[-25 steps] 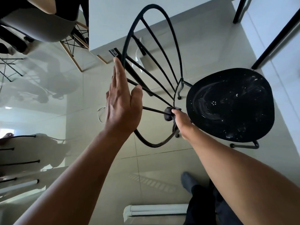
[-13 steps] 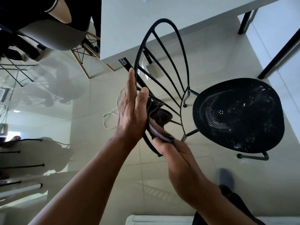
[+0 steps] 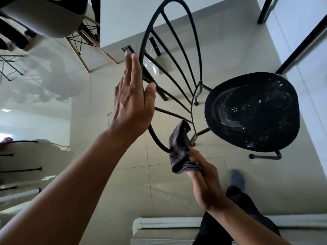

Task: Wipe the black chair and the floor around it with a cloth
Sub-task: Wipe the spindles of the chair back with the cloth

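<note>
The black chair [image 3: 194,89] fills the centre and right of the frame, its round seat [image 3: 252,112] at right, streaked with pale smears and specks, and its looped wire backrest [image 3: 169,55] rising toward the upper centre. The left hand [image 3: 132,103] sits at centre left with fingers straight and together, its palm laid flat against the left rim of the backrest, holding nothing. The right hand [image 3: 205,179], at lower centre right, pinches a folded grey cloth [image 3: 180,147] between its fingers; the cloth stands up from the hand and touches the lower curve of the backrest loop, just left of where the spokes meet near the seat. Half a second ago both hands were close together, the cloth bunched on the spokes right beside the left palm; now the right hand and cloth are lower and further right, well apart from the left hand, which has stayed on the rim. Pale glossy floor tiles [image 3: 123,174] lie beneath the chair.
</note>
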A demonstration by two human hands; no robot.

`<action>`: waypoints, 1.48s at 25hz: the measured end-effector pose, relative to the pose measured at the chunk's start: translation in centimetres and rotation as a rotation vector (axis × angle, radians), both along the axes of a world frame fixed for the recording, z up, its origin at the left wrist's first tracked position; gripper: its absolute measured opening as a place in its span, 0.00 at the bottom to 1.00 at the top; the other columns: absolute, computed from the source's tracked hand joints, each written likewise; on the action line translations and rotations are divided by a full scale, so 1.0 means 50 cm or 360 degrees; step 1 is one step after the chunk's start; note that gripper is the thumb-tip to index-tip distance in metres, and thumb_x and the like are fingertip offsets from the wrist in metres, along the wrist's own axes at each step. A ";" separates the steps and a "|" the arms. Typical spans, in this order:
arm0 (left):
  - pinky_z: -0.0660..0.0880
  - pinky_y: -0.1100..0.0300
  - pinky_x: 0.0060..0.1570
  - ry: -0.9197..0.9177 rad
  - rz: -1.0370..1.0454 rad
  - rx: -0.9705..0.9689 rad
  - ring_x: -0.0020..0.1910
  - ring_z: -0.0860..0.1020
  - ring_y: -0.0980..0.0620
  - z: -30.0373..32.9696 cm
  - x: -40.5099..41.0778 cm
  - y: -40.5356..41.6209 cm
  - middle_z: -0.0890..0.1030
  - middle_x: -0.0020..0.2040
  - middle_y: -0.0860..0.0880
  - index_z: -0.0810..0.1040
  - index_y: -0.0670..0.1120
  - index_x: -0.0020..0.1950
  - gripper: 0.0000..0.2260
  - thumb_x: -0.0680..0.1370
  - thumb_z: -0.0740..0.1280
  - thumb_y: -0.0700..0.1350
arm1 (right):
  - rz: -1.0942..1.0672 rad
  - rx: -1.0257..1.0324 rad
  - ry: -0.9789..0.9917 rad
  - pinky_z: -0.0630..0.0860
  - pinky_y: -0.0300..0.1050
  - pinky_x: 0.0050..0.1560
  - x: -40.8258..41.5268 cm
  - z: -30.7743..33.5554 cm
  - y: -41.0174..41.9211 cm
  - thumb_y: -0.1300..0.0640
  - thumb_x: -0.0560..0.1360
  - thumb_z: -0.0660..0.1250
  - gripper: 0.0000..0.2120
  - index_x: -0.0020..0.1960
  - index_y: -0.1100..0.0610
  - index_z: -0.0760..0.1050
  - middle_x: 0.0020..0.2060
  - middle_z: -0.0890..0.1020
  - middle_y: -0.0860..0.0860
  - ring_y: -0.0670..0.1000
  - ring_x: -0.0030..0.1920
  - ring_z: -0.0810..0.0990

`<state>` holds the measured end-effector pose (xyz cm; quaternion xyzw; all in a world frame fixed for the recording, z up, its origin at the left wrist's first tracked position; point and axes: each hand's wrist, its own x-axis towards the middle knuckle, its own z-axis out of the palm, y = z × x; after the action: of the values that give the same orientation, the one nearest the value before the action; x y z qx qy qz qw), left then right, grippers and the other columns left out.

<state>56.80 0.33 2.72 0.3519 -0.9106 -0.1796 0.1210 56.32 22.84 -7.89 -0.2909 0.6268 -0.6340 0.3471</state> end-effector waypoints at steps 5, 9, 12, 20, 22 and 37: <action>0.49 0.50 0.80 0.0027 0.0220 0.0101 0.82 0.46 0.49 -0.001 -0.043 0.039 0.45 0.83 0.45 0.42 0.43 0.83 0.36 0.83 0.58 0.54 | -0.0075 0.0220 -0.0290 0.68 0.40 0.72 0.011 -0.021 0.009 0.60 0.80 0.59 0.23 0.74 0.55 0.72 0.70 0.78 0.47 0.45 0.73 0.73; 0.53 0.50 0.79 0.0037 0.0253 -0.0066 0.82 0.50 0.47 -0.015 -0.046 0.046 0.50 0.83 0.43 0.45 0.42 0.83 0.36 0.83 0.59 0.54 | -0.0174 0.0634 -0.0576 0.77 0.45 0.61 -0.059 -0.148 -0.035 0.50 0.75 0.61 0.18 0.59 0.52 0.83 0.52 0.87 0.53 0.45 0.53 0.80; 0.52 0.56 0.76 0.0048 0.0251 -0.0115 0.82 0.52 0.47 -0.018 -0.046 0.044 0.51 0.83 0.44 0.46 0.41 0.83 0.36 0.82 0.58 0.55 | -0.0153 0.0886 -0.0774 0.82 0.46 0.53 -0.146 -0.244 -0.085 0.47 0.72 0.62 0.21 0.54 0.59 0.83 0.51 0.85 0.64 0.58 0.53 0.83; 0.57 0.50 0.78 0.0066 0.0235 -0.0150 0.82 0.54 0.48 -0.020 -0.045 0.044 0.52 0.83 0.45 0.45 0.43 0.83 0.35 0.83 0.58 0.55 | -0.0006 0.0854 -0.0950 0.75 0.29 0.34 -0.149 -0.215 -0.110 0.56 0.81 0.62 0.08 0.49 0.52 0.81 0.47 0.80 0.55 0.53 0.44 0.79; 0.58 0.47 0.78 0.0060 0.0234 -0.0140 0.82 0.54 0.48 -0.015 -0.045 0.047 0.52 0.83 0.45 0.45 0.43 0.83 0.35 0.83 0.58 0.54 | 0.0131 0.0548 -0.0939 0.76 0.27 0.44 -0.119 -0.136 -0.074 0.58 0.81 0.63 0.12 0.58 0.51 0.82 0.58 0.82 0.51 0.51 0.58 0.82; 0.53 0.79 0.64 0.0067 0.0287 -0.0187 0.78 0.60 0.48 -0.017 -0.047 0.045 0.59 0.81 0.42 0.49 0.40 0.83 0.33 0.83 0.60 0.49 | -0.0186 0.1254 -0.0296 0.77 0.51 0.58 -0.217 -0.324 -0.183 0.48 0.83 0.62 0.18 0.56 0.62 0.82 0.53 0.85 0.61 0.61 0.57 0.82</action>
<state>54.45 2.59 1.85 0.4208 -0.8815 -0.1216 0.1762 45.46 13.70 -24.09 -0.0407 0.8031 -0.3877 0.4506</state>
